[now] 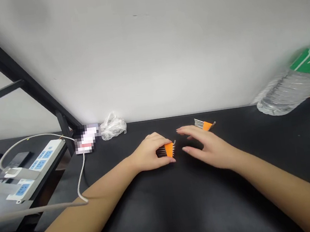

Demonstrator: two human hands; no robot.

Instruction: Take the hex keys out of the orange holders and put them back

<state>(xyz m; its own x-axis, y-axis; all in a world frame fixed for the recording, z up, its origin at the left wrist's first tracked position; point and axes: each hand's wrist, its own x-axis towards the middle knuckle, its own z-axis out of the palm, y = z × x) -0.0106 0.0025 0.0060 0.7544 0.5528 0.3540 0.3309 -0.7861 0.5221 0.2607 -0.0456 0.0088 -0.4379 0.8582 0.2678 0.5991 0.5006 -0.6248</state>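
Note:
My left hand (150, 153) rests on the black tabletop (166, 205), its fingers closed around a small orange piece with a row of metal pins (169, 150). The pins point back toward my palm, and the fingers partly hide them. My right hand (205, 148) is open with its fingers spread, holding nothing. Just beyond its fingertips lies a second orange piece with metal pins (207, 125), partly behind the hand.
A white power strip with blue sockets (43, 159) and a white cable (83, 177) lie at the left, near a pixelated item (86, 138) and a crumpled clear plastic bag (113, 126). A large water bottle with a green label (290, 88) stands back right, before a white wall.

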